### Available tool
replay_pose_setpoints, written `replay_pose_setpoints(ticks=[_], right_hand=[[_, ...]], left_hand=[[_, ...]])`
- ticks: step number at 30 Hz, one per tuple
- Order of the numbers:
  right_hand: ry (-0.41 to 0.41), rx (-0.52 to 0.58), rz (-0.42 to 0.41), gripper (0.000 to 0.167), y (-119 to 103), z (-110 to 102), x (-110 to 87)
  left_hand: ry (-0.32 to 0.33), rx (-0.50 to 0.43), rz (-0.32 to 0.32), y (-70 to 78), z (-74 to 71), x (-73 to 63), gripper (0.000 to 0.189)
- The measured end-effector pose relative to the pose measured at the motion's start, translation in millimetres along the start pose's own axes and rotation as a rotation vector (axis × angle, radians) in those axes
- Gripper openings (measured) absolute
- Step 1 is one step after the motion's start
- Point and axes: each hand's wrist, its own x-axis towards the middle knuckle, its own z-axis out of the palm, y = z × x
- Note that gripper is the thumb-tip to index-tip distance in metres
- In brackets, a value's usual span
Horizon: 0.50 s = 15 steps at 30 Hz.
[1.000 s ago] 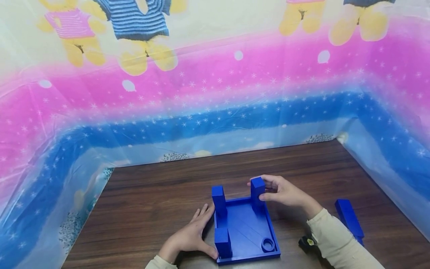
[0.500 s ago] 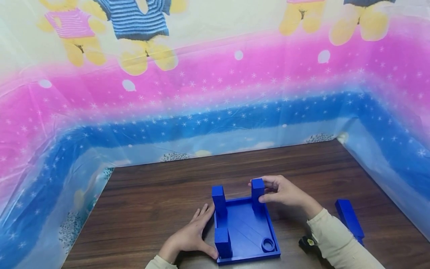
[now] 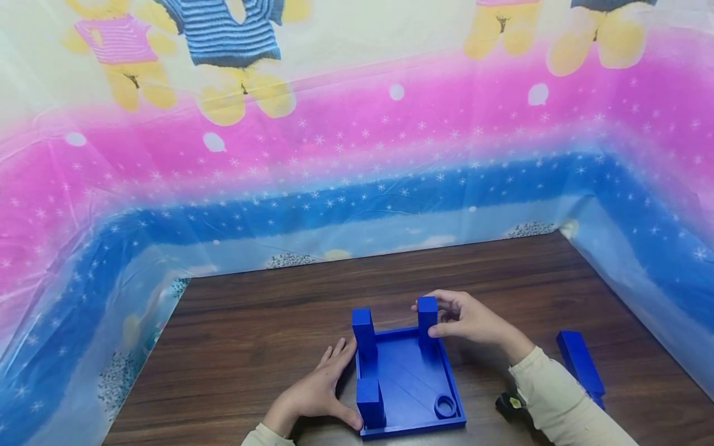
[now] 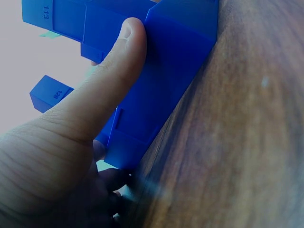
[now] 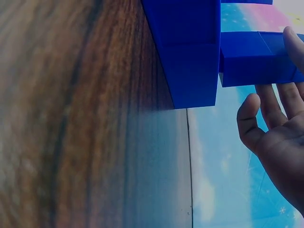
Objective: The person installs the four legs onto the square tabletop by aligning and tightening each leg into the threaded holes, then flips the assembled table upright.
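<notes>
A shallow blue tray (image 3: 409,378) with raised edges lies on the table. Two square blue posts rise along its left side, the near-left post (image 3: 370,402) and the far-left post (image 3: 364,331). At the far right corner a third post (image 3: 427,319) stands upright, pinched between thumb and fingers of my right hand (image 3: 465,317). A round blue socket (image 3: 445,406) marks the near right corner. My left hand (image 3: 320,389) is spread against the tray's left side, thumb at the near corner. In the left wrist view that thumb (image 4: 121,66) lies along the blue plastic.
Another long blue piece (image 3: 580,362) lies to the right, partly behind the right sleeve (image 3: 563,396). A small black object with a yellow mark (image 3: 509,404) sits beside that sleeve. The wooden table (image 3: 268,310) is bordered by a printed cloth backdrop (image 3: 346,210).
The post in my right hand has sunk very slightly at the tray's far right corner, its top sitting a little lower. My left hand and the tray have stayed put.
</notes>
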Motion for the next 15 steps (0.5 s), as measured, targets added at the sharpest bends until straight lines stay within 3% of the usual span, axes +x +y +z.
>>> replay_pose_setpoints(ticks=[9, 15], right_hand=[[0.02, -0.045, 0.013, 0.056, -0.3, 1.8, -0.1], [0.063, -0.145, 0.002, 0.059, -0.5, 3.6, 0.1]], left_hand=[[-0.003, 0.001, 0.003, 0.7, -0.3, -0.2, 0.139], [-0.003, 0.005, 0.004, 1.1, -0.5, 0.0, 0.139]])
